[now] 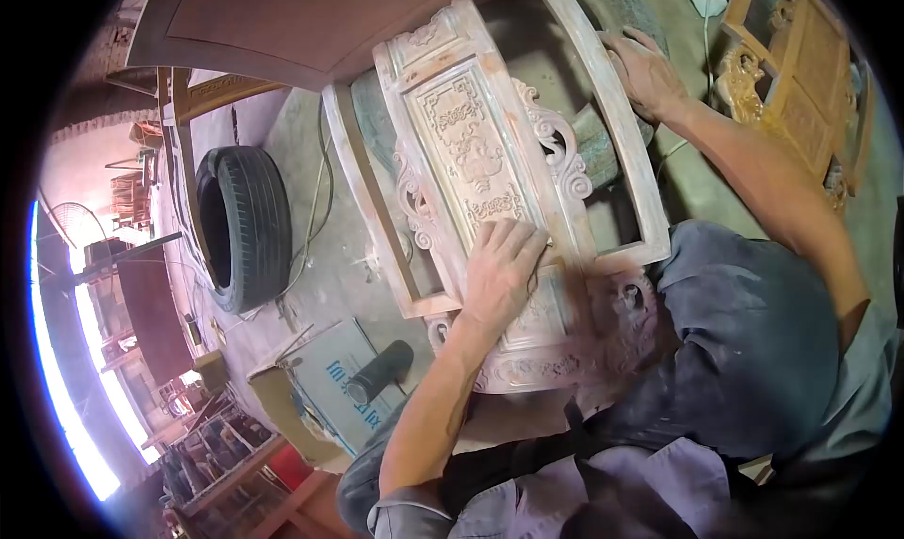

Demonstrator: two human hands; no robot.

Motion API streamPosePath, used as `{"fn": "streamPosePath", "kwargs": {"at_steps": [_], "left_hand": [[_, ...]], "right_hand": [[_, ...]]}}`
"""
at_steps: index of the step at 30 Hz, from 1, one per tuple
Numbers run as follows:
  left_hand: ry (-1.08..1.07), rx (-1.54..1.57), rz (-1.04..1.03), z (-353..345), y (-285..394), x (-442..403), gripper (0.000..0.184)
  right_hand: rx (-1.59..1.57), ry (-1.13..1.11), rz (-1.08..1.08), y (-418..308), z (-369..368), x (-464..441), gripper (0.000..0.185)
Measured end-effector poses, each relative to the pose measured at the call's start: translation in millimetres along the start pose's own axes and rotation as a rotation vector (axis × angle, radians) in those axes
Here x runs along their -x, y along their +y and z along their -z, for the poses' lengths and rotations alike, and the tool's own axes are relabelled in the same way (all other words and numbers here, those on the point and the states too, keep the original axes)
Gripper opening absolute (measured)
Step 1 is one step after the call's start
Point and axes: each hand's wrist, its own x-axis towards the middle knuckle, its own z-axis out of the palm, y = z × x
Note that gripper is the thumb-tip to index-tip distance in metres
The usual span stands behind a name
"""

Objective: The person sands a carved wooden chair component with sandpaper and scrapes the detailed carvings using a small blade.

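Between the two forearms lies a pale, carved wooden chair-like frame (461, 153), its near end close beside a leg in dusty dark cloth (744, 304); the left hand (504, 268) rests on the lower part of its long raised centre panel (471, 148), fingers side by side and slightly bent, though whether anything thin is under them cannot be told; the right hand (645, 73), well apart from the left, touches the far part of the pale curved outer rail (612, 115), and how firmly it grips is unclear.

Scrolled openwork (556, 144) flanks the panel; a broad brown wooden board (273, 16) overlaps the frame's far end. To the left, a black ribbed tyre (254, 224) stands on the grey concrete floor (330, 285); nearer, a dark cylinder (379, 372) lies on a cardboard box with a blue-printed face (334, 374); on the right is a glossy golden-brown carved wooden piece (810, 87).
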Motion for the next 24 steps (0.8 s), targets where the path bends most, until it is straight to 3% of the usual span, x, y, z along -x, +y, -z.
{"fn": "streamPosePath", "kwargs": {"at_steps": [7, 11, 14, 17, 21, 24], "left_hand": [[-0.077, -0.068, 0.153, 49.1, -3.2, 60.5, 0.025], [-0.088, 0.07, 0.167, 29.5, 18.3, 47.7, 0.026], [-0.072, 0.06, 0.218, 19.4, 14.4, 52.0, 0.027], [-0.02, 0.096, 0.169, 3.7, 14.5, 57.4, 0.027], [-0.074, 0.072, 0.072, -5.9, 32.0, 32.9, 0.03], [-0.051, -0.019, 0.16, 21.2, 16.6, 72.3, 0.027]], "right_hand": [[0.016, 0.027, 0.063, 8.2, -2.0, -1.0, 0.039], [0.061, 0.067, 0.027, 9.4, -8.1, 0.5, 0.039], [0.027, -0.142, -0.071, 2.7, 3.8, -1.1, 0.043], [0.003, -0.166, -0.092, -2.2, 11.7, -2.6, 0.043], [0.044, -0.099, -0.007, 24.4, -12.7, 0.9, 0.044], [0.047, -0.078, -0.056, 20.6, -14.4, 2.1, 0.045]]}}
